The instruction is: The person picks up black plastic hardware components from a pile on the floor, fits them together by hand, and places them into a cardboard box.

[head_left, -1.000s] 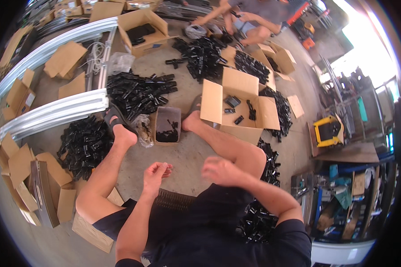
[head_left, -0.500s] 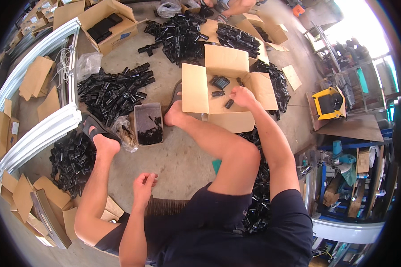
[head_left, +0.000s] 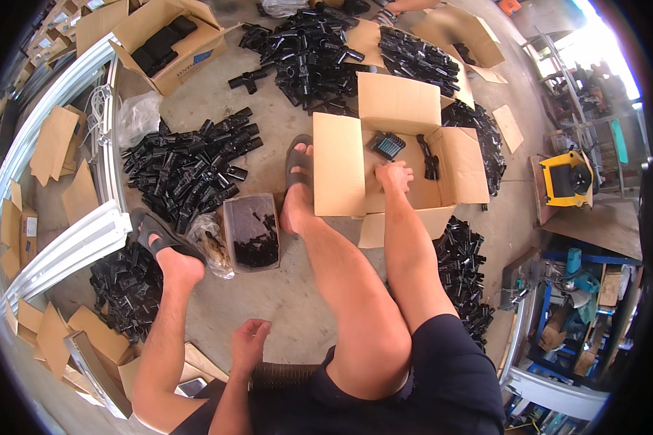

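My right hand (head_left: 394, 176) reaches down inside an open cardboard box (head_left: 399, 101), its fingers curled low over the bottom and hiding what lies beneath them. Beyond it in the box sits a ribbed dark block (head_left: 387, 146). To the hand's right, a long black part (head_left: 428, 157) rests near the wall. Held low over the floor by my left knee, my left hand (head_left: 250, 342) has its fingers drawn together, and nothing shows in it. A grey bin (head_left: 227, 230) with small black pieces stands between my feet.
Heaps of black T-shaped parts (head_left: 196, 156) lie on the floor, with another pile (head_left: 297, 54) farther off. A second cardboard box (head_left: 189, 72) holds black items at the far left. White metal rails (head_left: 72, 246) stand left; a yellow-framed device (head_left: 564, 179) sits right. Another person's hand (head_left: 406, 4) shows at the top.
My right hand has moved left and nearer within the box, uncovering the long black part at its right. The view has shifted; my left hand keeps much the same pose.
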Motion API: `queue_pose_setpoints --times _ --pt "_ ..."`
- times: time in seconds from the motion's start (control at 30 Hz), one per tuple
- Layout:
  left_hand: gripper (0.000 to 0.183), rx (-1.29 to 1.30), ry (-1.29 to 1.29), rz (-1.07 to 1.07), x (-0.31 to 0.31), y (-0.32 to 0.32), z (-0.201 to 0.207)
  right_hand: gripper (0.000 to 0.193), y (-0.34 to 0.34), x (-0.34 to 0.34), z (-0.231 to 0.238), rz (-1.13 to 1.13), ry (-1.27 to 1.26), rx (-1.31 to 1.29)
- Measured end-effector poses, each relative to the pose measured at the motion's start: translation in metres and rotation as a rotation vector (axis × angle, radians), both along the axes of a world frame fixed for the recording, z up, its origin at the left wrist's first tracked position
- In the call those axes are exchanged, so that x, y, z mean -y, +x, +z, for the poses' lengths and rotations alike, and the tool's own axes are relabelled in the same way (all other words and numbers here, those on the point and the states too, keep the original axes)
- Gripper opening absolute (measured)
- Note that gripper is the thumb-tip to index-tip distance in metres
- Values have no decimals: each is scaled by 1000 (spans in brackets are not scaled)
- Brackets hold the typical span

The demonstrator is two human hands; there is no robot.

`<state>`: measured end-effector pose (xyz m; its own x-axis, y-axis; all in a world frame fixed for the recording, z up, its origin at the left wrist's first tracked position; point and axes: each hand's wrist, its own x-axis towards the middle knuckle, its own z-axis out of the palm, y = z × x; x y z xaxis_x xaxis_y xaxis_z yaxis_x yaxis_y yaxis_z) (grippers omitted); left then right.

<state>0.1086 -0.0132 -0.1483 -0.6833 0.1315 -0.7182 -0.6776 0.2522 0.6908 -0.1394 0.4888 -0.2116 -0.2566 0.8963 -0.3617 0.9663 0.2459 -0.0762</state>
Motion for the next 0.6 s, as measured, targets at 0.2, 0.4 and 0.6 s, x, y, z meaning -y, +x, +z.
queue_pose_setpoints --times 0.2,0.4,0.6 --pt "22 -25 -13 -24 5 3 -2 51 1 17 -6 -102 -85 -162" --pt "24 -76 -58 -84 5 5 9 39 37 -7 7 -87 -435 -672" --pt "23 -175 153 -27 0 3 47 28 50 58 174 507 -753 -809"
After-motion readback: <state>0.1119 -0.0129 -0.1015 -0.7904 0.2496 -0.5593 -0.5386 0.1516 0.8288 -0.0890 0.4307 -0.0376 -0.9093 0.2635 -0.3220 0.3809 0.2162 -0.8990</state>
